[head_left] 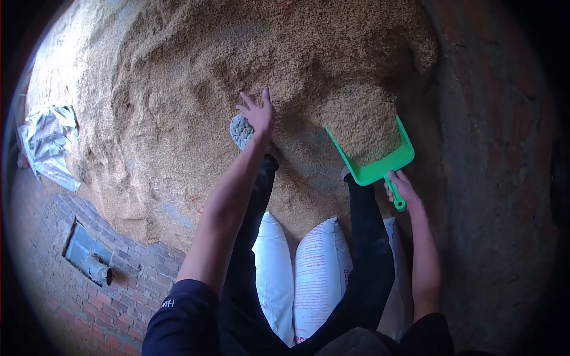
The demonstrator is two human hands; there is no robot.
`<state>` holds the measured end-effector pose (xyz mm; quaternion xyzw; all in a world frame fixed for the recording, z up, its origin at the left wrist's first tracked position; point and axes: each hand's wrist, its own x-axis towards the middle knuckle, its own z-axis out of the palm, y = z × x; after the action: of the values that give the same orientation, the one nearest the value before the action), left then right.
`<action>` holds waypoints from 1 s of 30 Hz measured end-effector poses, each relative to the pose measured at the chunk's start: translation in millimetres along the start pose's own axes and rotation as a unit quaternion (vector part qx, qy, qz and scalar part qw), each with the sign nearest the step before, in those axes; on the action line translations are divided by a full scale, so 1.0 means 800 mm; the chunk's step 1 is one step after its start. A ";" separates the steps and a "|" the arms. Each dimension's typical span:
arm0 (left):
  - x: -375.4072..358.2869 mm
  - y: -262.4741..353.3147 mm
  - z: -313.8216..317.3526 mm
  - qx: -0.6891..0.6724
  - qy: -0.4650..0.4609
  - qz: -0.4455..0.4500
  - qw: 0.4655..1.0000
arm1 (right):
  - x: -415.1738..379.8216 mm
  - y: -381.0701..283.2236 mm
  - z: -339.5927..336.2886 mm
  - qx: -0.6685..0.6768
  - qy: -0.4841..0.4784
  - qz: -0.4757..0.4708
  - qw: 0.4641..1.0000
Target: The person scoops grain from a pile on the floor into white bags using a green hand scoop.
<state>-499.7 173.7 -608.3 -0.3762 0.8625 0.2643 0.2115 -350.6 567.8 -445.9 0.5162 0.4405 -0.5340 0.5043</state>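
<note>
My right hand (402,188) is wrapped round the handle of a green dustpan-like scoop (389,167), which is heaped with tan grain husks (363,127). The scoop's open end points away from me, against the husk pile (196,89). My left hand (259,114) reaches forward with its fingers spread and nothing in it. Just beneath that hand is a grey textured shoe (240,132) on my foot, partly covered by the hand and wrist.
Filled white sacks (320,276) stand between and beside my legs. A crumpled whitish sack (50,142) lies at the left edge of the pile. Brick paving (133,291) with a bluish panel (89,252) is at lower left. A dark reddish surface (493,148) runs along the right.
</note>
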 end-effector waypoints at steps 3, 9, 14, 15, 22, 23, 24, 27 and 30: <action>0.036 0.035 -0.002 -0.091 -0.003 -0.093 0.991 | 0.006 0.025 -0.025 -0.064 -0.012 0.044 0.997; 0.014 0.113 0.073 -0.035 -0.084 -0.042 0.995 | 0.050 -0.021 0.071 0.002 -0.071 -0.001 0.997; -0.042 0.131 0.028 0.031 -0.074 0.220 0.972 | 0.103 -0.045 0.173 0.065 -0.100 -0.078 0.990; -0.043 0.134 0.008 0.035 -0.073 0.227 0.971 | 0.108 -0.044 0.186 0.072 -0.103 -0.083 0.989; -0.005 0.071 -0.040 0.163 -0.248 0.622 0.725 | 0.109 0.027 0.319 0.303 -0.132 -0.099 0.939; -0.007 0.074 -0.054 0.166 -0.249 0.624 0.722 | 0.114 0.051 0.329 0.307 -0.133 -0.100 0.937; -0.010 0.081 -0.070 0.198 -0.233 0.625 0.719 | 0.123 0.078 0.334 0.316 -0.164 -0.091 0.930; 0.053 0.079 -0.078 0.198 -0.059 0.527 0.824 | 0.129 0.089 0.314 0.223 0.001 -0.101 0.970; 0.151 0.124 -0.098 0.095 0.023 0.163 0.982 | 0.142 0.027 0.220 0.194 0.398 -0.142 0.886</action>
<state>-664.0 117.6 -586.7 -0.2146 0.9380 0.2031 0.1810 -343.5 381.5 -543.8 0.7046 0.5604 -0.4246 0.0956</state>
